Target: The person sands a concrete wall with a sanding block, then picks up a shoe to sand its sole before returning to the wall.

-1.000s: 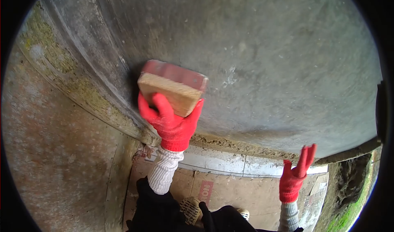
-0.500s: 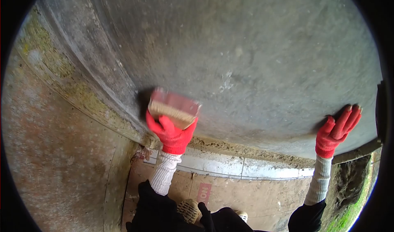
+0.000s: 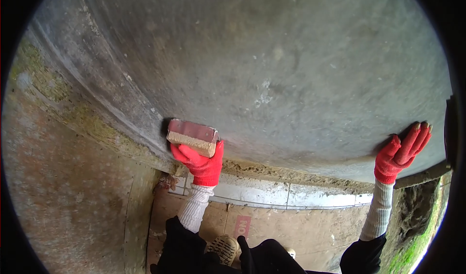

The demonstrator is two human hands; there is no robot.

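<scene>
My left hand [image 3: 203,166], in a red glove, is closed round a block [image 3: 192,136] with a dark red top and a tan, rough-edged lower layer. The block rests against the large grey curved surface [image 3: 291,70], near its lower left edge. On the same surface at the right, my right hand [image 3: 397,153], also red-gloved, lies flat with its fingers spread and holds nothing. Whitish scuff marks show between the two hands, above them.
A crumbly brown rim and a white tiled strip [image 3: 257,193] run below the grey surface. At the left is a worn reddish-brown panel [image 3: 68,177]. A shoe [image 3: 224,249] stands on brown boards with red lettering. Green growth [image 3: 410,254] shows at lower right.
My left hand has moved a little left and down with the block, which now looks sharper and more level. My right hand stays at nearly the same place.
</scene>
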